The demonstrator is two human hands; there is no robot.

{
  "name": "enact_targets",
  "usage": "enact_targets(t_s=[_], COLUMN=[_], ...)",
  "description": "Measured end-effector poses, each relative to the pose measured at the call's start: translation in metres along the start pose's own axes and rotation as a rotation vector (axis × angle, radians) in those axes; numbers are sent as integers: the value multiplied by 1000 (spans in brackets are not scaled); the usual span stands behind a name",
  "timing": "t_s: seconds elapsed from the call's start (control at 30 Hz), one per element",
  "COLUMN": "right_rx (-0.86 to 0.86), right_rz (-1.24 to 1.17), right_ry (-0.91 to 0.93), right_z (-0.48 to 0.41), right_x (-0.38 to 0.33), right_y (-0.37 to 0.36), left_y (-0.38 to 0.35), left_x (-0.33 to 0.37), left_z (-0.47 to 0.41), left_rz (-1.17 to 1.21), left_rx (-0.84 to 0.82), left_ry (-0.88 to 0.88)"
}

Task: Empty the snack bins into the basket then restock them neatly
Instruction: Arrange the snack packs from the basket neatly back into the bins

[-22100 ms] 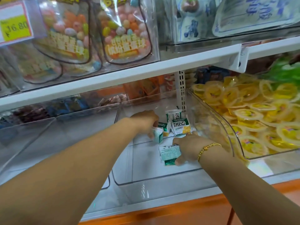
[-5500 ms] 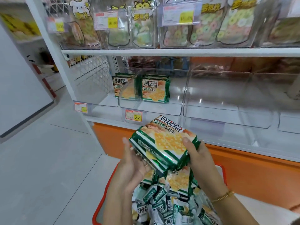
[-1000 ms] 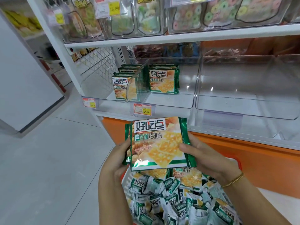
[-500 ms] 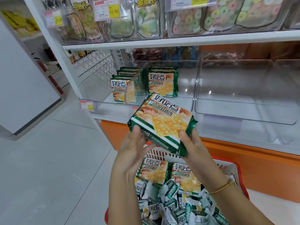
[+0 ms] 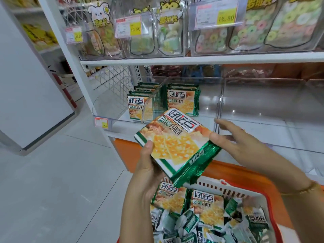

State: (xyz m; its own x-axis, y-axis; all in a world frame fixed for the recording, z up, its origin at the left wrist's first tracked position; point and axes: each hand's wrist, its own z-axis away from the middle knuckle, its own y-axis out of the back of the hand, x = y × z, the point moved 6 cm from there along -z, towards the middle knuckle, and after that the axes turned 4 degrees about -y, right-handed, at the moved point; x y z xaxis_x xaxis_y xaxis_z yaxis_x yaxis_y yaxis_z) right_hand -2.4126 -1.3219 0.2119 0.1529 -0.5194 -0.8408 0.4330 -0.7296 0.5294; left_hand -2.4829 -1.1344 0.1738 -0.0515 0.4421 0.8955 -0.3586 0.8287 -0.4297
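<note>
Hovering over the packet-filled basket (image 5: 233,189), hands share a cracker pack (image 5: 175,144): left hand (image 5: 149,171) grips, right hand (image 5: 245,144) straight-fingered.

I see one green cracker pack (image 5: 175,146) held tilted above the basket (image 5: 245,191) at its far rim, flat packs (image 5: 206,206) and small sachets (image 5: 187,220) heaped inside, and upright packs (image 5: 182,100) standing at the back of two clear bins (image 5: 108,109).

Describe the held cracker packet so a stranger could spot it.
Start at the white shelving of clear bins, then look in front, above the red basket. There the left hand grips a green-edged cracker packet; unlike those standing in bins or lying in the basket, it is tilted in mid-air.
</note>
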Motion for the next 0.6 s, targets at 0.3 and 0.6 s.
enact_targets(t_s=[0.3,0.6], right_rx=[-620,-115], right_rz=[-321,44], right_ry=[41,303], right_z=[-61,-103], right_x=[-44,-91], right_y=[7,27], left_y=[-7,6], left_x=[25,58], left_z=[-39,-99], left_rz=[-317,-594], left_rx=[-66,-193], left_ry=[-108,-367])
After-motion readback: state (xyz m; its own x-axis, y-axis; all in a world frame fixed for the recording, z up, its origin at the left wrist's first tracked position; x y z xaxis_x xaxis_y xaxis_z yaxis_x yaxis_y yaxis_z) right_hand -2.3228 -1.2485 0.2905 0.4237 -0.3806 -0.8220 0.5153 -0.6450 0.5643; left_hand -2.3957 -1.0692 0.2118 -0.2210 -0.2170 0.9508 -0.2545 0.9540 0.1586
